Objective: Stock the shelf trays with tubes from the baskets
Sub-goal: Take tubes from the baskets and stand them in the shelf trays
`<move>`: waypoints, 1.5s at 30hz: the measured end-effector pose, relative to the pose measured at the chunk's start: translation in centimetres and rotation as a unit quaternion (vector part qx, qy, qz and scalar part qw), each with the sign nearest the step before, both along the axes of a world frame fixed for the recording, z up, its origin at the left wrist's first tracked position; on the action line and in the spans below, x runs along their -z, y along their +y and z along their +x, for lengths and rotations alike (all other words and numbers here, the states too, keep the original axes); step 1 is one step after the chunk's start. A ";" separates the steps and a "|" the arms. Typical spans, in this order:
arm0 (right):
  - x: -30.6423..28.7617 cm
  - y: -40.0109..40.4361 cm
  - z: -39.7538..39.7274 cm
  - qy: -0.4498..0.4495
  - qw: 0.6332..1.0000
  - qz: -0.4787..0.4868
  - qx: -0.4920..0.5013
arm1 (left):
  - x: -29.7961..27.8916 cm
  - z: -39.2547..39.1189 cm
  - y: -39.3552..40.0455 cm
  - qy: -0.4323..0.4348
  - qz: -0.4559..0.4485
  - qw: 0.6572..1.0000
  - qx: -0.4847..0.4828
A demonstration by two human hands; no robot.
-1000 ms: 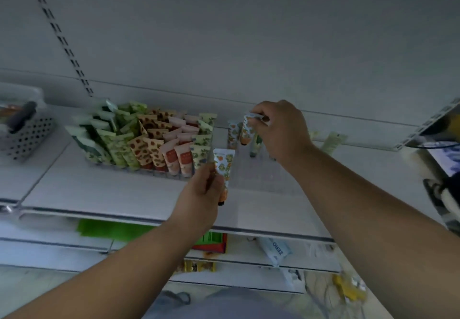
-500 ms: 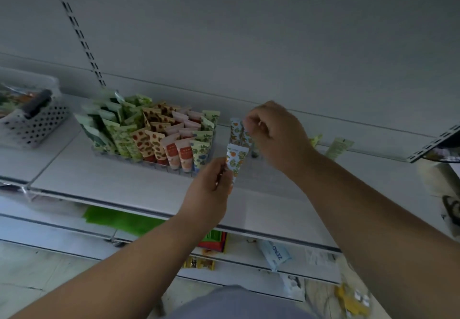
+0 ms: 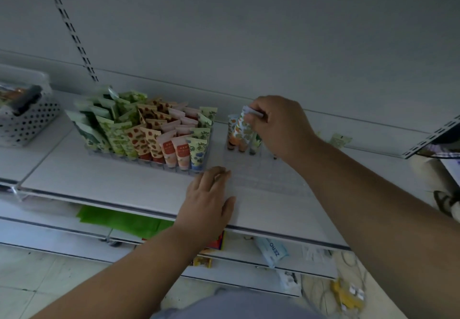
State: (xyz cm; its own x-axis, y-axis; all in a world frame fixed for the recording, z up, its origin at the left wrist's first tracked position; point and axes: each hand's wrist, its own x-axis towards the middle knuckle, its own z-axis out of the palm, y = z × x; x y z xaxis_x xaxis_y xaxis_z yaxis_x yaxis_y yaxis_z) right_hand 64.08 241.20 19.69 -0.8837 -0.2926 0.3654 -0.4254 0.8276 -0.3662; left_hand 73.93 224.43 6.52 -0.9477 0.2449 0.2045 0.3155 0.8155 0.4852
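Observation:
On the white shelf (image 3: 104, 181), a clear tray (image 3: 149, 163) at the left is packed with several patterned tubes. To its right a second clear tray (image 3: 261, 176) holds a few upright tubes at its back. My right hand (image 3: 276, 124) pinches the flat top of an orange-and-green patterned tube (image 3: 242, 129) standing in the back row of that tray. My left hand (image 3: 207, 201) lies flat with straight fingers on the shelf at the tray's front left corner and holds nothing.
A grey perforated basket (image 3: 27, 122) stands on the shelf at far left. A pale tube (image 3: 339, 140) lies loose at the back right. A shelf bracket (image 3: 433, 137) juts in at the right. Lower shelves hold green packaging (image 3: 119, 219) and a white packet (image 3: 272, 250).
The tube that my left hand held has passed to my right hand, which now sets it in the back of the right tray. My left hand has dropped flat onto the shelf.

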 end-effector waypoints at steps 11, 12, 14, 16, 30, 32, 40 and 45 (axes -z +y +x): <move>2.4 -2.5 -0.2 -0.042 0.992 0.122 0.008 | -0.3 -0.4 -0.2 -0.017 0.039 0.999 0.013; 2.0 -2.3 0.2 -0.030 0.992 0.120 0.007 | -0.4 -0.3 -0.3 -0.016 0.046 0.999 0.014; 1.3 -2.2 1.3 0.000 0.994 0.112 0.002 | -0.7 -0.3 -0.7 -0.005 0.066 0.998 0.011; 0.6 -2.5 2.6 0.024 0.996 0.091 -0.006 | -1.3 0.0 -1.2 0.004 0.086 0.996 0.000; -3.1 -23.9 7.8 0.003 0.977 -0.040 -0.210 | -5.8 5.5 -22.4 0.047 0.081 0.963 -0.251; -3.1 -28.2 7.8 -0.007 0.976 -0.032 -0.217 | -6.0 5.6 -27.0 0.053 0.095 0.957 -0.268; -2.5 -43.8 6.3 -0.040 0.984 -0.054 -0.167 | -8.5 4.8 -44.5 0.069 0.096 0.956 -0.268; -2.3 -47.8 3.7 -0.084 0.989 -0.001 -0.122 | -9.6 2.8 -49.2 0.052 0.116 0.963 -0.238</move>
